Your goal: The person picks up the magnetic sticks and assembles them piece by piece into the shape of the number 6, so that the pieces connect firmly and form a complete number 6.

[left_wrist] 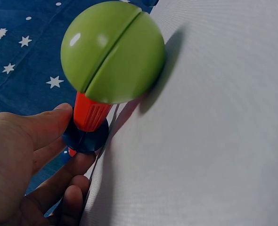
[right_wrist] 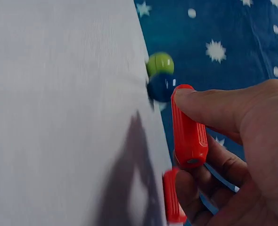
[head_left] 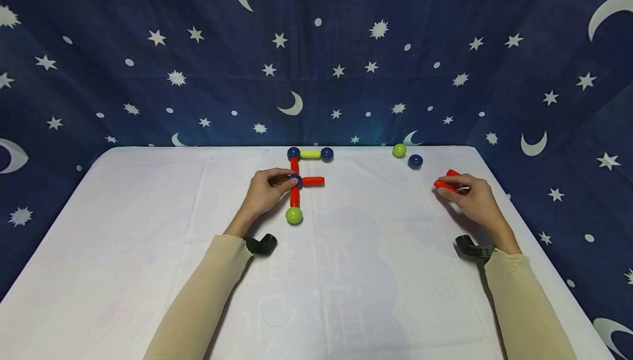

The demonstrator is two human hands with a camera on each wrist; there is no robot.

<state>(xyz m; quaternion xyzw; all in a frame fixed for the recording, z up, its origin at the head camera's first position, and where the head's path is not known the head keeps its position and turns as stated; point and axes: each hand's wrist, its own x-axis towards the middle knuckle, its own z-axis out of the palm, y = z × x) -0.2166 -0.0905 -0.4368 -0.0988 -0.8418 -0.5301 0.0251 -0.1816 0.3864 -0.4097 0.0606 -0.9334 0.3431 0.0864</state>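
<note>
My left hand (head_left: pixel 268 189) pinches the dark blue ball (head_left: pixel 296 180) in the middle of a joined shape of rods and balls. From that ball, red rods (head_left: pixel 295 197) run up, down and to the right. A green ball (left_wrist: pixel 113 54) caps the lower rod, large in the left wrist view. At the top, a yellow-green rod (head_left: pixel 310 154) links two dark blue balls. Over the table's right side, my right hand (head_left: pixel 472 198) holds a red rod (right_wrist: pixel 190 129) between thumb and fingers. Another red rod (right_wrist: pixel 173 200) lies by its fingertips; whether they touch it I cannot tell.
A loose green ball (head_left: pixel 399 150) and a loose dark blue ball (head_left: pixel 415 161) sit close together near the table's back edge, left of my right hand. The table has a white cloth (head_left: pixel 366 272). A dark blue curtain (head_left: pixel 316 74) with moons and stars hangs behind.
</note>
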